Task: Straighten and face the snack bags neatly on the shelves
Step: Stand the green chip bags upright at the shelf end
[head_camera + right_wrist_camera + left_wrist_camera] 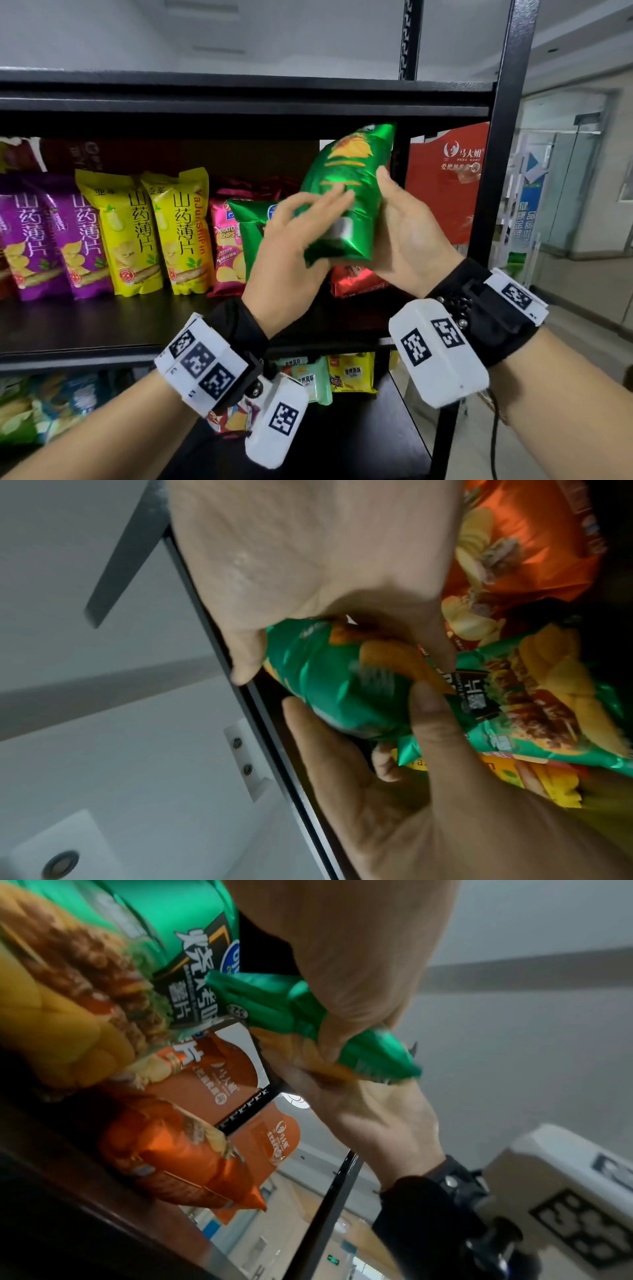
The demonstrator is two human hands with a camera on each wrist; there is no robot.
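Note:
I hold a shiny green chip bag in the air in front of the middle shelf, tilted with its top to the upper right. My left hand grips its lower front, fingers across the face and thumb on the foil. My right hand cups the right side, thumb on the edge. The wrist views show the bag's bottom seal squeezed between both hands. A second green bag stands behind my left hand.
On the black shelf stand purple bags, two yellow bags and a pink chip bag. A red bag lies flat under my hands. The black upright is close on the right. More bags sit below.

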